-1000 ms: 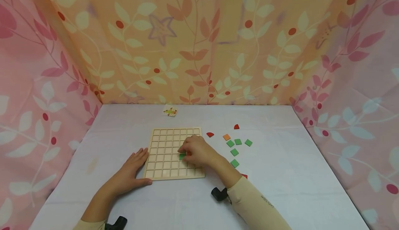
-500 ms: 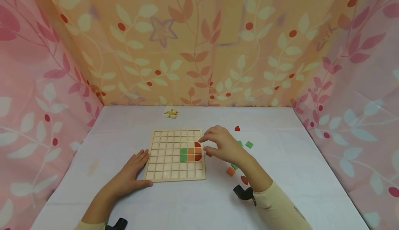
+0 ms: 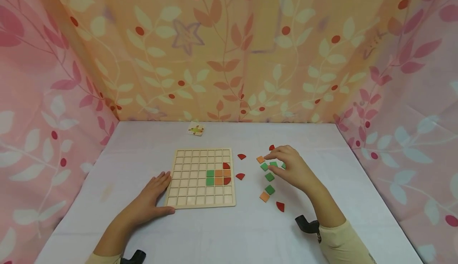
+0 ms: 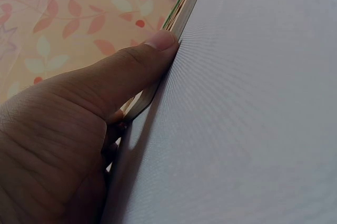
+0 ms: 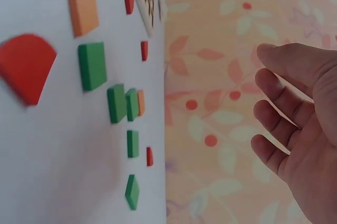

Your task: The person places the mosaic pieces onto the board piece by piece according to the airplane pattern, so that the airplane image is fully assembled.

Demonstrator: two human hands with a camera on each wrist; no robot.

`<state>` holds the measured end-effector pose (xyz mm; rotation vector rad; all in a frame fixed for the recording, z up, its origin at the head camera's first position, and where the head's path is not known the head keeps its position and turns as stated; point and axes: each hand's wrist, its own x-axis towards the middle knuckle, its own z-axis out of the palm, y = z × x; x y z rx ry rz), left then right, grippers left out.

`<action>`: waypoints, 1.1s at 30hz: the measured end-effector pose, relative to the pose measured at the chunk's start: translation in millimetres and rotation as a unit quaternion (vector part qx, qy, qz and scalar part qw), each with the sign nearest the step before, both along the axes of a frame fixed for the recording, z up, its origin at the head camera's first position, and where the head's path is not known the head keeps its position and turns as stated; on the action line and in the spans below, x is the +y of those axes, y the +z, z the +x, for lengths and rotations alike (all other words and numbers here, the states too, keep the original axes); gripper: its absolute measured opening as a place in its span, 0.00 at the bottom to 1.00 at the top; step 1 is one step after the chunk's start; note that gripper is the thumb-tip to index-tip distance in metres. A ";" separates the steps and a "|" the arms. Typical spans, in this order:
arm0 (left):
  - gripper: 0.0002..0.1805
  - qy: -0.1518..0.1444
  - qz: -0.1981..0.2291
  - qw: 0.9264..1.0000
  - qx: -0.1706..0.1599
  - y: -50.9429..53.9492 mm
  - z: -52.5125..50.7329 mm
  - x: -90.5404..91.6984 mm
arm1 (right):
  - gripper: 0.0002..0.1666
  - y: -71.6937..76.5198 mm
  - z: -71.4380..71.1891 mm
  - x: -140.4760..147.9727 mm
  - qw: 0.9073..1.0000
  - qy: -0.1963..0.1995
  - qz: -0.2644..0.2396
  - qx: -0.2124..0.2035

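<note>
A wooden grid board lies on the white table, with two green squares, orange squares and two red rounded pieces in its right part. My left hand rests at the board's lower left corner, fingers at its left edge; in the left wrist view the thumb of the left hand touches the board's side. Over the loose pieces my right hand hovers, holding nothing. The right wrist view has the right hand with fingers spread above loose green pieces.
Loose red pieces lie right of the board, among green squares and orange squares. A small patterned card is behind the board. Patterned cloth stands along the table's back and sides.
My right hand has moved off the board to the right, over the loose pieces, leaving two green squares uncovered on the grid. My left hand has stayed in place.
</note>
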<state>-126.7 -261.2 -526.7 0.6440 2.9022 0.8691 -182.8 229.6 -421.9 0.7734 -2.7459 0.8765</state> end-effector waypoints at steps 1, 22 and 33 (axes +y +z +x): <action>0.64 -0.001 0.001 1.000 0.003 0.3 0.0 0.0 | 0.17 -1.7 -0.4 3.6 1.000 -0.005 -0.001 -0.002; 0.64 -0.008 0.002 1.000 0.008 -1.7 -1.6 -2.2 | 0.19 -50.0 -24.9 56.8 0.988 -0.133 -0.044 -0.063; 0.64 -0.011 0.001 1.000 0.013 -3.1 -2.7 -2.1 | 0.21 -73.1 -31.4 69.4 0.984 -0.150 -0.018 -0.089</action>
